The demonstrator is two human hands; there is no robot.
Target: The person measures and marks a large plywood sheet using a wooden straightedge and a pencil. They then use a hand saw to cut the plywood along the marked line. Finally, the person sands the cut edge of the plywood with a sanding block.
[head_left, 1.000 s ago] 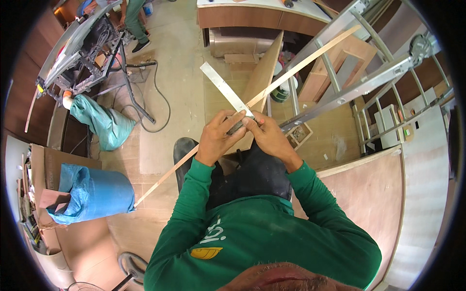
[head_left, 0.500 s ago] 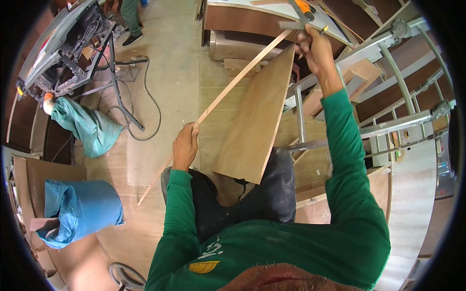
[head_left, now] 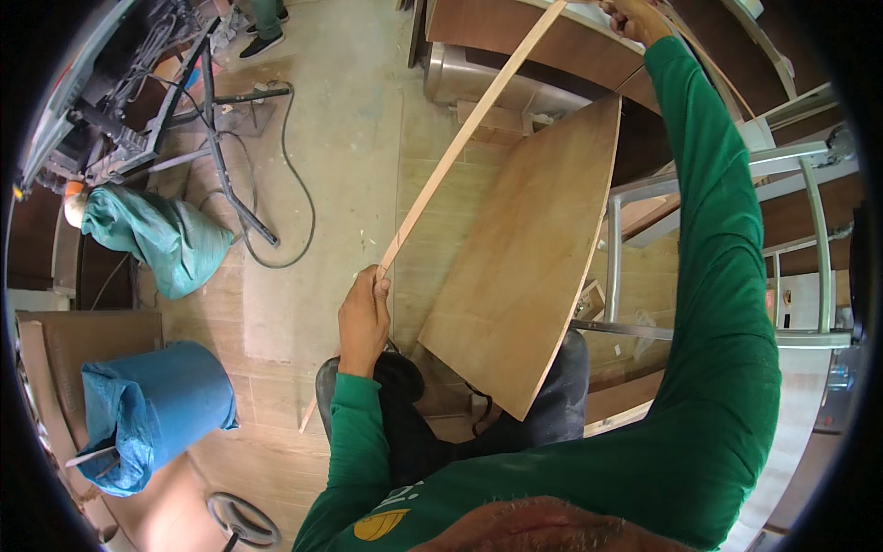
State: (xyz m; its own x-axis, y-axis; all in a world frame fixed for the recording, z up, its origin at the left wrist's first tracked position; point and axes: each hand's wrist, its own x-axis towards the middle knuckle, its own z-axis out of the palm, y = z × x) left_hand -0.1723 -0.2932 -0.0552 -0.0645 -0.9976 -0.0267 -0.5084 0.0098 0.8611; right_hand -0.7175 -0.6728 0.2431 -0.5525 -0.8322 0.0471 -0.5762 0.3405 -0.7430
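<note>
My left hand [head_left: 363, 322] is closed on a long, thin, pale wooden strip [head_left: 474, 120], which slants from near my knee up to the top edge of the view. My right hand [head_left: 635, 20] is stretched to the top edge at the counter [head_left: 506, 28], fingers curled; what they hold is hidden. A plywood panel [head_left: 515, 258] leans between my legs and the counter, below the strip's upper part.
Left: a machine on a black stand [head_left: 212, 129] with a cable, a green bag [head_left: 166, 239], a blue sack bin [head_left: 175, 405] beside cardboard. An aluminium ladder [head_left: 814, 248] lies right of me. Another person's legs [head_left: 265, 28] show at the top.
My left hand has slid from the middle to lower on the strip. My right hand has left it, carrying the metal bar up and away to the counter; that bar is now out of sight.
</note>
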